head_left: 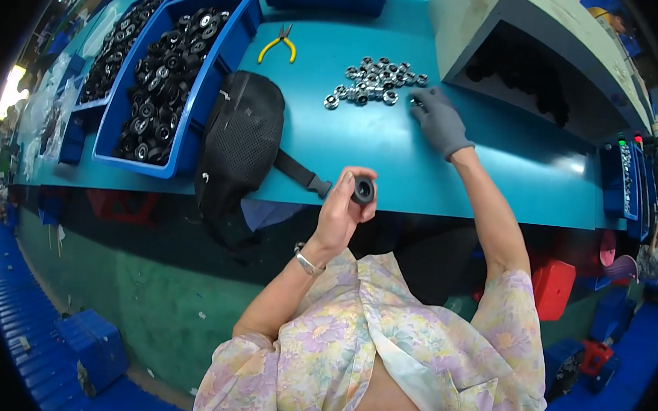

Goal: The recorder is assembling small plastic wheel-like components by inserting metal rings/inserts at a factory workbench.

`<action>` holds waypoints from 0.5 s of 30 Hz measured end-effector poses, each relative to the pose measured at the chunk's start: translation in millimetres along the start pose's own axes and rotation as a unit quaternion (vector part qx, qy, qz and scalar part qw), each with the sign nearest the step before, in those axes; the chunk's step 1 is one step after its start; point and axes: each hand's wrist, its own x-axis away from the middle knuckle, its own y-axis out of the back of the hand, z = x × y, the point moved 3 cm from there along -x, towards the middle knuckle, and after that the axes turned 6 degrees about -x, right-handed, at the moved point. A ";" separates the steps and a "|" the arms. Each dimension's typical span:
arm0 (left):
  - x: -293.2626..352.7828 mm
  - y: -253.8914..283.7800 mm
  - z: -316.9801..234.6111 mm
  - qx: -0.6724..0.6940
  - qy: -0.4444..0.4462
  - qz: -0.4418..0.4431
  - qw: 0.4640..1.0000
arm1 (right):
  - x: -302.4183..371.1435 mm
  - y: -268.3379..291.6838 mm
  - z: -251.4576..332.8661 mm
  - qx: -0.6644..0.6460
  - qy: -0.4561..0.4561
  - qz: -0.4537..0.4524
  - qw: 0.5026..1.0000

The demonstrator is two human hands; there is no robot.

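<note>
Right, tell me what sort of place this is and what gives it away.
Probably a factory or workshop: a blue bin is heaped with black round parts, small metal parts lie clustered on the teal table, and yellow-handled pliers lie there too.

Teal bench holds blk bag, yel-handled pliers, metal pcs — + blue bins.

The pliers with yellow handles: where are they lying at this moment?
In the head view, the pliers lie on the teal table, left of the small metal parts, just beyond the black bag and right of the blue bin of black parts.
</note>
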 end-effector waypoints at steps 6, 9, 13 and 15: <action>-6.6 12.6 -6.8 0.103 0.021 0.032 0.994 | 28.1 -1.3 16.2 -0.170 -0.086 0.027 0.981; -5.5 15.2 -5.9 0.139 0.024 0.041 0.989 | 61.1 5.4 49.3 -0.471 -0.211 0.049 0.855; -4.8 11.7 -5.8 0.125 0.019 0.066 0.990 | 95.6 17.2 83.3 -0.570 -0.230 0.042 0.788; -2.4 9.4 -5.4 0.121 0.016 0.082 0.989 | 106.1 18.5 91.0 -0.573 -0.227 0.050 0.786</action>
